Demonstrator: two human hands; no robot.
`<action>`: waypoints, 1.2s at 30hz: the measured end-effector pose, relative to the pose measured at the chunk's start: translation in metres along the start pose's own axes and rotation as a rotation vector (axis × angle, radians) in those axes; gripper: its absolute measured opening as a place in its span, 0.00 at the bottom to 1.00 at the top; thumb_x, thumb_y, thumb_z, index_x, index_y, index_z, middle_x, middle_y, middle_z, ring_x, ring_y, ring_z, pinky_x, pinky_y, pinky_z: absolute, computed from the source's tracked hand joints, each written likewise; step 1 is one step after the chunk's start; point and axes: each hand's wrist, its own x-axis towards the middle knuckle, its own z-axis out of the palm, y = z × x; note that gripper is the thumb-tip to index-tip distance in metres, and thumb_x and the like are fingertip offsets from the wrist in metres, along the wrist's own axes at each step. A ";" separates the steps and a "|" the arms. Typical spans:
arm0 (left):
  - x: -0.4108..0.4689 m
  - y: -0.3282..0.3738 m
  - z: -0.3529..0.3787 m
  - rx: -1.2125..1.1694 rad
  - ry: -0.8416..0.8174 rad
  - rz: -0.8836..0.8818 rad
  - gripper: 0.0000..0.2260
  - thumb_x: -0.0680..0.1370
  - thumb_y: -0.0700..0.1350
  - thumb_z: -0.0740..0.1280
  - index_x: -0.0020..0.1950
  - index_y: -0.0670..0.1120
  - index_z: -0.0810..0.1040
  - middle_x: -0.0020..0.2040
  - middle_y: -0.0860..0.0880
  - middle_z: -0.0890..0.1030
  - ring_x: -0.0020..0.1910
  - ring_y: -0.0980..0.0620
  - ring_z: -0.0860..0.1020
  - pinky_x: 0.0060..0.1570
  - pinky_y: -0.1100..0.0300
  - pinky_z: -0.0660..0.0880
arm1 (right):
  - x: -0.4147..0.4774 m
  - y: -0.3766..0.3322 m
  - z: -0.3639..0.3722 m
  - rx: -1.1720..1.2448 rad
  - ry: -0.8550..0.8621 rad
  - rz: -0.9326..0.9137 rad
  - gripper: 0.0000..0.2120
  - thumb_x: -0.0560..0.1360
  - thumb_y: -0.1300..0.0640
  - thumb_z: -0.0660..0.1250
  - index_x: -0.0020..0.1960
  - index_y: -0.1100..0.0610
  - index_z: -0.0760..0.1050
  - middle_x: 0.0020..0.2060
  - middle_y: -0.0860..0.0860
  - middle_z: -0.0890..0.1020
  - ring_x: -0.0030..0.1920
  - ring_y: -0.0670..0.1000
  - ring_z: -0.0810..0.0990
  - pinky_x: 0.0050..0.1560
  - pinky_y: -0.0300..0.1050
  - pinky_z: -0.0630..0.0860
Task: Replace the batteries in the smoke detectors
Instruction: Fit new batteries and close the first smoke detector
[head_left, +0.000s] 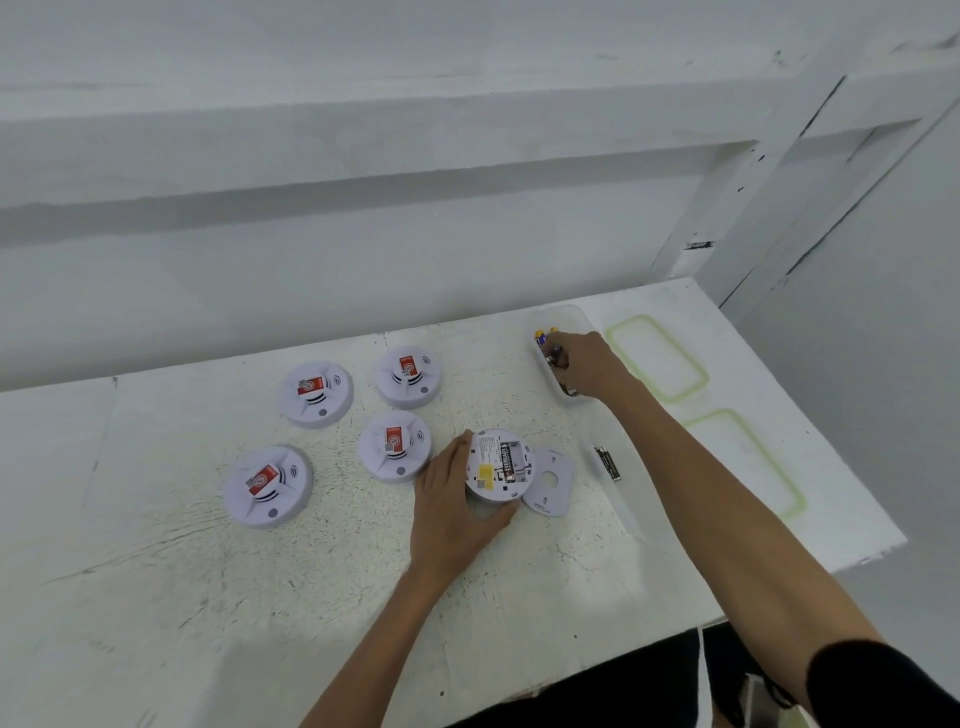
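1. I see the opened smoke detector mid-worktop, its fitted battery reading "EVEREADY". My left hand grips its rim.
2. The back cover touches it at 3 o'clock.
3. At 1 o'clock, my right hand's fingers pinch a loose battery in the clear tub.
4. Four closed detectors with red labels, unreadable, sit from 9 to 11 o'clock.

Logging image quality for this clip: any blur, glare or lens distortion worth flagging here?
Head view: flat soft light, faint shadows, no glare; the wide-angle lens bends shelf and table edges; the right hand in the clear container is slightly smeared, the batteries there unreadable; the open detector held by the left hand is sharp, its installed battery brand legible.
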 end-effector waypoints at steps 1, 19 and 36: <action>0.000 0.000 0.000 0.001 -0.001 0.003 0.45 0.69 0.68 0.73 0.79 0.46 0.67 0.75 0.50 0.72 0.74 0.54 0.67 0.74 0.53 0.61 | -0.003 -0.001 0.000 0.075 0.071 0.016 0.10 0.74 0.60 0.66 0.55 0.53 0.78 0.39 0.57 0.82 0.40 0.59 0.81 0.42 0.48 0.79; 0.000 0.002 -0.002 0.025 0.012 0.021 0.43 0.70 0.67 0.73 0.77 0.44 0.69 0.74 0.49 0.73 0.73 0.53 0.70 0.73 0.55 0.62 | -0.122 -0.054 0.046 0.422 0.244 -0.014 0.10 0.73 0.51 0.74 0.54 0.47 0.80 0.38 0.44 0.84 0.34 0.41 0.78 0.37 0.37 0.73; -0.003 0.003 -0.001 0.103 -0.048 0.043 0.41 0.74 0.63 0.74 0.80 0.45 0.65 0.79 0.49 0.68 0.76 0.52 0.67 0.73 0.54 0.65 | -0.133 -0.047 0.077 0.094 0.335 -0.246 0.07 0.79 0.56 0.67 0.48 0.59 0.81 0.41 0.51 0.78 0.44 0.51 0.73 0.39 0.44 0.72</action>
